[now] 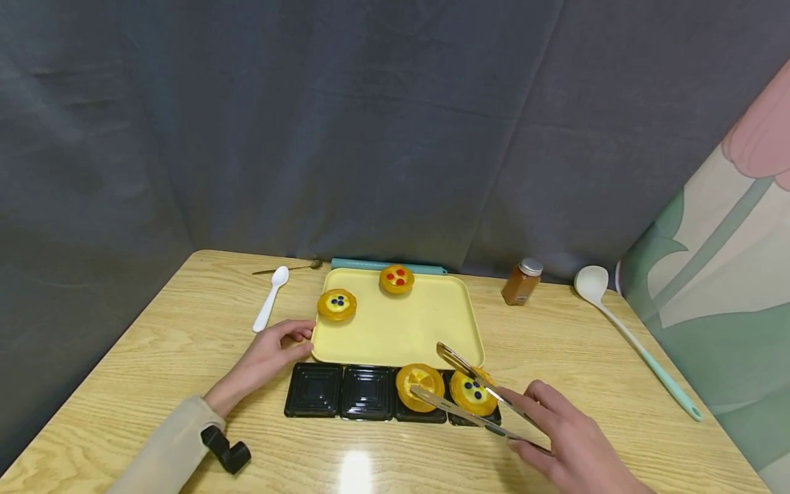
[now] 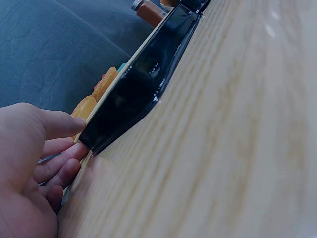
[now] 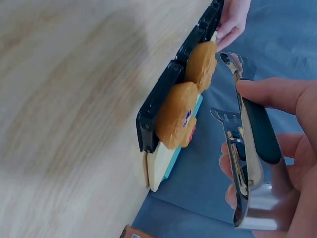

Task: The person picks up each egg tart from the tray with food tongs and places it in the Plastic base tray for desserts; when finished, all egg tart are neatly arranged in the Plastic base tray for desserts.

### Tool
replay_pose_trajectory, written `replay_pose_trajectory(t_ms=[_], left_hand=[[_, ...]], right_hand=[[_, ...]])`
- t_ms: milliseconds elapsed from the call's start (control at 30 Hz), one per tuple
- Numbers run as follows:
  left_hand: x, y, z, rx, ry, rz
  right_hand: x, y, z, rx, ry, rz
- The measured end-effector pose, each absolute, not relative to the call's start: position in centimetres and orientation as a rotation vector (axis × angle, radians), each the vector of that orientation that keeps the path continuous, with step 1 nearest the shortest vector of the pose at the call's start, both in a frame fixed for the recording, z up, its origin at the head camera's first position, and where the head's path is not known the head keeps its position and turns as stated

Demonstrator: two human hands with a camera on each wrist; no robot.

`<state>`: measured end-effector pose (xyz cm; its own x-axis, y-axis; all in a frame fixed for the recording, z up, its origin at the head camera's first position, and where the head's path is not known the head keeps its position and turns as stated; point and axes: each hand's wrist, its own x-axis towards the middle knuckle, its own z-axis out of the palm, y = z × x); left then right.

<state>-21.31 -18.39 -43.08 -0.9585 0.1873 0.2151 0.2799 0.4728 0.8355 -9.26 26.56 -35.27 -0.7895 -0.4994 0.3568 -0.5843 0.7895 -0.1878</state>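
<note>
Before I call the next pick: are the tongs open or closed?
Open. The tongs in the right hand have both arms spread either side of the blueberry tart.

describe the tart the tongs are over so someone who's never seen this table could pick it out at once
Start at the yellow tray in the middle of the wooden table; along its near edge runs a black four-cell mould tray. The tart with blueberries sits in the rightmost cell, under the metal tongs held by the right hand. Its neighbour, the tart with orange slices, has no berries.
</note>
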Motion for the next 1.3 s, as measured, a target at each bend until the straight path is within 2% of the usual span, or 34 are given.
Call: replay_pose_trajectory(t_ms=[300, 1300], left_hand=[[-21.3, -18.4, -43.1, -0.425, -2.625, -1.502], [-21.4, -18.4, -43.2, -0.431, -2.616, -1.498]], right_hand=[[-10.7, 26.2, -34.5, 0.764, -2.716, 0.426], [-19.8, 23.2, -34.9, 0.785, -2.766, 0.474]])
